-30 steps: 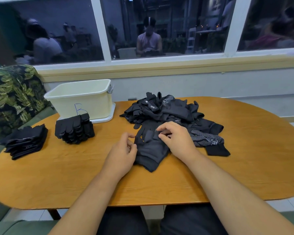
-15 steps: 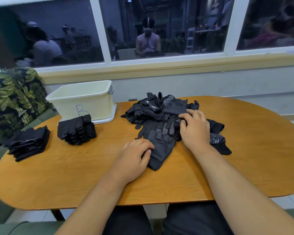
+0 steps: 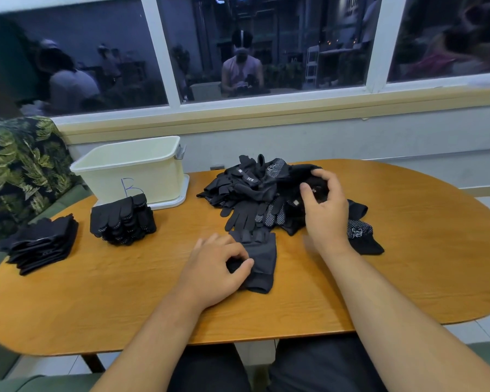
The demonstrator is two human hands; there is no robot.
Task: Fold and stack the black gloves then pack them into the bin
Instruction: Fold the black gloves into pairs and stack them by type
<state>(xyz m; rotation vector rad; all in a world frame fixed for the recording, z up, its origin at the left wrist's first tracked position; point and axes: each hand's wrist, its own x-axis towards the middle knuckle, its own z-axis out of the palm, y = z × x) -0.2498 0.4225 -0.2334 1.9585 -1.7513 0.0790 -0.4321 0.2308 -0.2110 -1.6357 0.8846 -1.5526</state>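
Cream bin (image 3: 153, 179) behind stacked black gloves (image 3: 122, 222)

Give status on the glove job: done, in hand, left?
Done: one folded stack by the bin, a second stack further left; none visibly inside. In hand: left hand pinches a folded glove; right hand is on the loose pile. Left: that pile, then packing.

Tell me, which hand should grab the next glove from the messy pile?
The right hand, probably. It is at the pile of gloves, with its fingers curved over the top. The left hand is busy pinching the folded glove.
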